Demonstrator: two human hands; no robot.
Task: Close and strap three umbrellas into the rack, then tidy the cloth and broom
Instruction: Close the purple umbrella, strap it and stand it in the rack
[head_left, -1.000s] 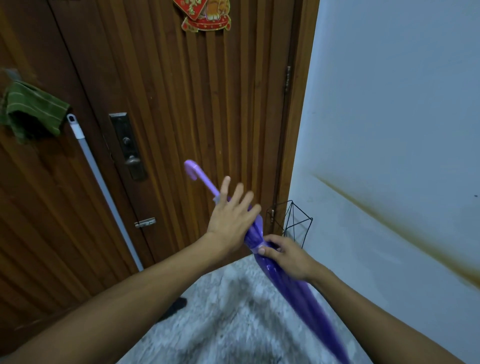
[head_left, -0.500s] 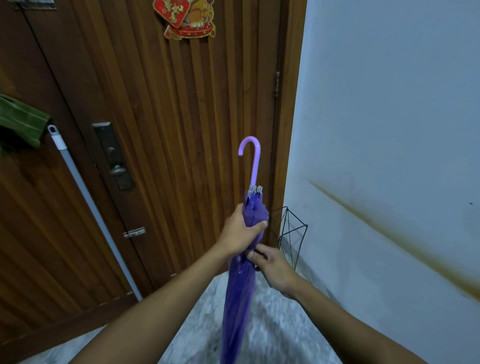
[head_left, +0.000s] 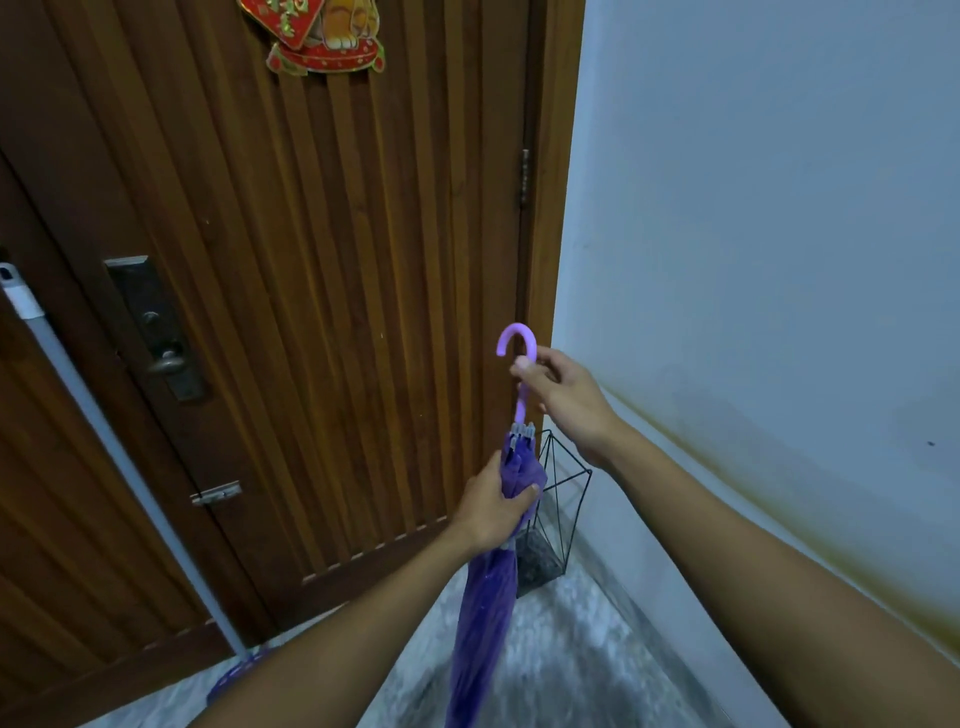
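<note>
I hold a closed purple umbrella (head_left: 485, 597) upright in front of me, its hooked lilac handle on top. My left hand (head_left: 493, 506) grips the bunched canopy just below the rib tips. My right hand (head_left: 563, 395) pinches the handle shaft right under the hook. Just behind the umbrella, a black wire rack (head_left: 558, 499) stands on the floor in the corner between door and wall. A broom with a pale grey stick (head_left: 93, 431) leans against the door at the left; its lower end is partly hidden by my left arm.
A dark wooden slatted door (head_left: 311, 260) with a metal lock and handle (head_left: 163, 358) fills the left and centre. A pale blue wall (head_left: 779, 234) closes the right side. The floor (head_left: 571, 660) is speckled grey stone.
The umbrella went from slanting to upright. My right hand left the canopy and rose to pinch the handle. My left hand slid lower on the canopy. The green cloth left the view.
</note>
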